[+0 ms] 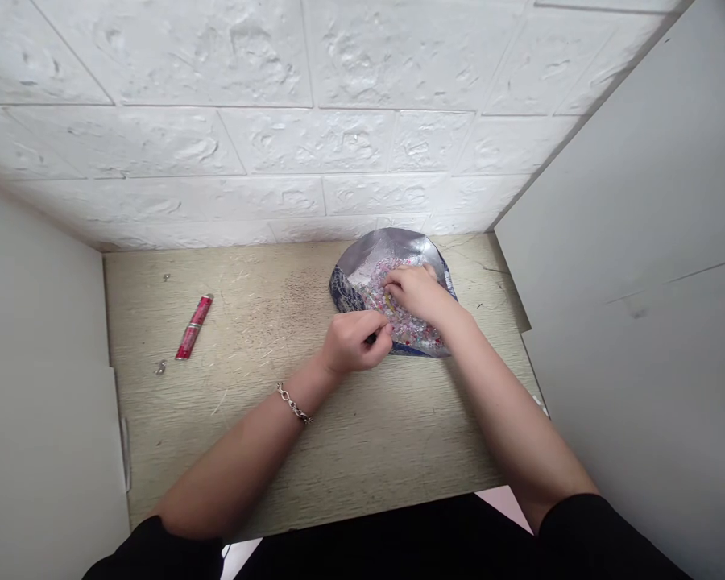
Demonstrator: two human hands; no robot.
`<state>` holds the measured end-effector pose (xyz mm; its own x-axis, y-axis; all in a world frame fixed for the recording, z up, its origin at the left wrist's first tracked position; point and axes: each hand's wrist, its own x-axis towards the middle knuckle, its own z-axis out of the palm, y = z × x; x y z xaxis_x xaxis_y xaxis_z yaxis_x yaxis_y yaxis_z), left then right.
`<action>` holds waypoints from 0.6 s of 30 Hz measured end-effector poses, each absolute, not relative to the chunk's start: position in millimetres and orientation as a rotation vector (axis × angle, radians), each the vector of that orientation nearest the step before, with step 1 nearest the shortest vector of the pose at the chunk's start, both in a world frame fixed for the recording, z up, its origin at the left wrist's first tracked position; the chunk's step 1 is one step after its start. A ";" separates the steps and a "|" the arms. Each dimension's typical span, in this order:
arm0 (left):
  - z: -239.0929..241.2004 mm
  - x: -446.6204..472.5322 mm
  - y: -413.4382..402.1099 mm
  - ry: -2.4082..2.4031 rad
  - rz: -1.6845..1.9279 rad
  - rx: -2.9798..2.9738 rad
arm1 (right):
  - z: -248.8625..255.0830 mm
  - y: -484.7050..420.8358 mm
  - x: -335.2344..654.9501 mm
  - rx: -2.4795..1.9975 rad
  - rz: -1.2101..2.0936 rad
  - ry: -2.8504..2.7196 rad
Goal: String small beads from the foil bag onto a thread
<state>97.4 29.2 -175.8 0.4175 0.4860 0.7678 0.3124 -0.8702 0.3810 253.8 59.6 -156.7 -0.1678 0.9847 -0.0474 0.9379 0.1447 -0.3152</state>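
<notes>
A silver-lined bag (392, 239) with dark blue sides lies spread on the table, holding many small pink, red, white and clear beads (414, 329). My right hand (420, 292) reaches over the beads from the right, its fingers bent and pressed together among them; anything pinched there is hidden. At the bag's near left edge, my left hand (358, 342) is closed with thumb and forefinger together. What it holds, if anything, is too small to make out. Near my right fingertips a yellow bit (390, 303) shows among the beads. A chain bracelet (293, 403) circles my left wrist.
A red tube-shaped packet (194, 327) lies on the left of the wooden table (266, 322). Small shiny pieces lie near it, one a metallic bit (160, 367). A white brick-patterned wall (271, 137) stands behind, with pale panels on both sides.
</notes>
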 end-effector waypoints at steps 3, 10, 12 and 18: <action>-175.7 97.4 29.2 0.713 1.421 2.501 | -157.9 61.0 256.5 -1.938 0.378 -2.225; -175.8 97.6 29.4 0.693 1.405 2.491 | -154.1 63.2 253.3 -1.920 0.400 -2.224; -175.8 97.7 29.4 0.704 1.384 2.496 | -153.5 63.6 250.4 -1.910 0.410 -2.233; -175.5 97.8 29.6 0.713 1.365 2.517 | -156.8 66.0 243.3 -1.894 0.334 -2.295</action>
